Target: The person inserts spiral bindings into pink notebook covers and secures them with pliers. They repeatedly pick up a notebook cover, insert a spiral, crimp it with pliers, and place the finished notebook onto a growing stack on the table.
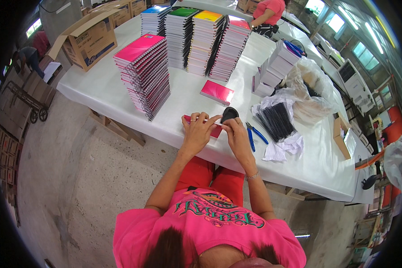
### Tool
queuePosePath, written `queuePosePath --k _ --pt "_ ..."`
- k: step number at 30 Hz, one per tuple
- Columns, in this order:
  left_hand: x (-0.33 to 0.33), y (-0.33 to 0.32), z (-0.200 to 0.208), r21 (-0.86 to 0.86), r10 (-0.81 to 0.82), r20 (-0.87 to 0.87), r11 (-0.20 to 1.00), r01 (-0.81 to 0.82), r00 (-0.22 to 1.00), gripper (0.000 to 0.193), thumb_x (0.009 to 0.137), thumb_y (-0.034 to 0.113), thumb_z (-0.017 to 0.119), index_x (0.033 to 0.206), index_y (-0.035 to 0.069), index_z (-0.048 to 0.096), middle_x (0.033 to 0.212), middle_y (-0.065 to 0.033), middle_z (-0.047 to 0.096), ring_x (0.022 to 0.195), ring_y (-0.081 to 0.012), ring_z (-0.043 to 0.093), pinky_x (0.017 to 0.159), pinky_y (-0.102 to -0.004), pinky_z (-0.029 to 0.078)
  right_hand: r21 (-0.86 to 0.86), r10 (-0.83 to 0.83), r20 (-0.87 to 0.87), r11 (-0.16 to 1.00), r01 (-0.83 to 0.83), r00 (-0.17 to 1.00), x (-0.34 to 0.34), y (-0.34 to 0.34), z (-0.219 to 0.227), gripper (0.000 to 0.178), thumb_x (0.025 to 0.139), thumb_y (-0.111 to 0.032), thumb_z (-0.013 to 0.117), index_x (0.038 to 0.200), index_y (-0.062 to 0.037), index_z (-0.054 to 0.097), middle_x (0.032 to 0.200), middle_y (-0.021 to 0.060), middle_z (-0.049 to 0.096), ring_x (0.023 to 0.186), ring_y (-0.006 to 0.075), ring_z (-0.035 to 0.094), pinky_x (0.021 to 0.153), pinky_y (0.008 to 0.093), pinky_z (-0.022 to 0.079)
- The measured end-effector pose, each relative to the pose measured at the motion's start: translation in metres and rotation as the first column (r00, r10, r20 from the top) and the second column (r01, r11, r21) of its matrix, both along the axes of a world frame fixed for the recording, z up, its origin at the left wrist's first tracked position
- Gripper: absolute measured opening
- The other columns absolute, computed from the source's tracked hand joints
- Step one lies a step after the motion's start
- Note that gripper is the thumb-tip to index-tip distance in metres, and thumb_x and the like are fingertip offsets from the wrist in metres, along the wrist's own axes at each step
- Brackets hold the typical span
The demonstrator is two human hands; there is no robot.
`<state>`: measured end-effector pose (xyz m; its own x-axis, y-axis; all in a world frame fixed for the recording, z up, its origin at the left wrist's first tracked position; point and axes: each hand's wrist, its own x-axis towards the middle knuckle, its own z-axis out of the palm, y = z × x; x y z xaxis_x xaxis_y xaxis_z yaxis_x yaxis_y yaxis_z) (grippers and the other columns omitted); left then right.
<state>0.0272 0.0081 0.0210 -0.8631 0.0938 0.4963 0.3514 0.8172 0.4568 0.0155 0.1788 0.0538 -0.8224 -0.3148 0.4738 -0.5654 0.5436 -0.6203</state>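
A small pink-covered notebook [216, 131] lies at the table's near edge, mostly under my hands. My left hand [197, 132] is closed over its left side, fingers curled on the cover. At its right end my right hand [235, 136] pinches with thumb and fingertips; what lies between them is too small to make out. Just beyond the fingers rests a rounded black object [229, 115] whose kind I cannot tell. Blue-handled cutting pliers [257, 134] lie right of my right hand. Another pink notebook [217, 92] lies flat farther in.
A tall stack of pink spiral notebooks [144, 73] stands left, with blue, green, yellow and red-topped stacks [201, 42] behind. Black binding coils [277, 121] lie on white wrapping at right, near a clear plastic bag [317, 105] and white block stacks [277, 64]. A cardboard box [89, 42] stands far left.
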Motion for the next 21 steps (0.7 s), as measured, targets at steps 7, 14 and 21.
queuePosePath --k 7,14,21 --pt "-0.006 -0.013 -0.001 0.263 -0.009 -0.051 0.964 0.022 0.999 0.046 0.085 0.018 0.070 0.130 0.021 0.059 0.123 -0.0090 0.043 0.113 -0.0282 0.043 0.105 -0.0503 0.032 0.000 0.031 -0.056 1.000 -0.031 0.998 -0.007 -0.001 -0.003 0.012 0.092 -0.007 0.061 0.097 0.0036 0.058 0.089 0.0183 0.058 0.080 0.0362 0.057 0.071 0.0411 0.044" --pt "-0.006 -0.017 -0.014 0.473 0.135 -0.124 0.879 -0.061 0.983 0.052 0.073 0.017 0.082 0.118 0.009 0.058 0.123 -0.0153 0.041 0.114 -0.0321 0.044 0.101 -0.0446 0.037 -0.005 -0.009 0.025 1.000 0.009 1.000 -0.003 -0.006 0.004 0.011 0.093 -0.008 0.060 0.094 0.0030 0.060 0.089 0.0186 0.058 0.081 0.0372 0.057 0.070 0.0431 0.044" --pt "-0.005 -0.030 -0.018 0.527 -0.046 0.037 0.850 0.019 0.998 0.046 0.075 0.014 0.079 0.112 0.006 0.052 0.111 -0.0141 0.043 0.105 -0.0326 0.048 0.096 -0.0408 0.040 -0.101 0.224 0.345 0.974 -0.201 0.911 -0.019 0.014 0.006 0.016 0.092 -0.014 0.064 0.094 0.0024 0.065 0.095 0.0132 0.059 0.088 0.0276 0.058 0.076 0.0366 0.046"
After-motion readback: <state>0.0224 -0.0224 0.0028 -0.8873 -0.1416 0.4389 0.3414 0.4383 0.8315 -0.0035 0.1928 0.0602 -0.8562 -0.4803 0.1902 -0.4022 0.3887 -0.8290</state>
